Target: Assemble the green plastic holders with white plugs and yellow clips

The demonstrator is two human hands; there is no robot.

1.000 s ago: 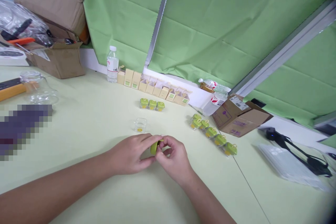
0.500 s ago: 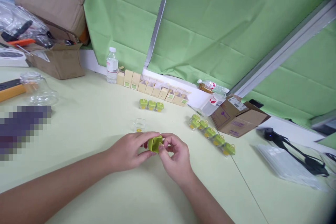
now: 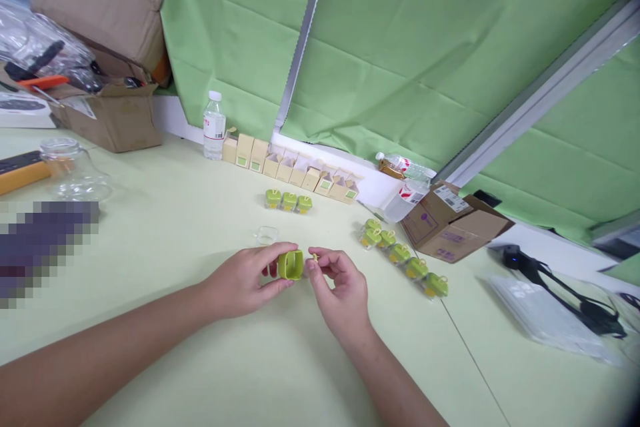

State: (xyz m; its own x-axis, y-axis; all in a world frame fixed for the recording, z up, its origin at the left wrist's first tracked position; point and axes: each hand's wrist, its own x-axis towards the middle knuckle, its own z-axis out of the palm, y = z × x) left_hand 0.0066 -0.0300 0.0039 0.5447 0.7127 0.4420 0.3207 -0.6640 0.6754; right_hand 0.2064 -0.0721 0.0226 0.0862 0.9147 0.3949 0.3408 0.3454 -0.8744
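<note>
My left hand (image 3: 250,280) grips a hollow green lid (image 3: 291,265) between thumb and fingers, its open side turned toward my right hand. Pinched in the fingertips of my right hand (image 3: 343,287) is a small pale-yellow piece (image 3: 315,258), too small to make out fully. A short gap separates this piece from the lid. Just beyond my left fingers stands a clear plastic cup (image 3: 267,235), partly hidden by them. Farther back sit several small clear containers with green lids (image 3: 289,201); several more like them (image 3: 400,253) form a line to the right.
Small cardboard boxes (image 3: 285,165) stand in a row along the wall beside a water bottle (image 3: 214,127). A larger carton (image 3: 453,223) and plastic bags (image 3: 545,317) lie to the right. A glass jar (image 3: 75,170) and a brown box (image 3: 117,117) are at the left.
My right hand has drawn back to the right from inside the lid, with the small yellow piece in its fingers. My left hand has tilted the lid and shifted slightly left.
</note>
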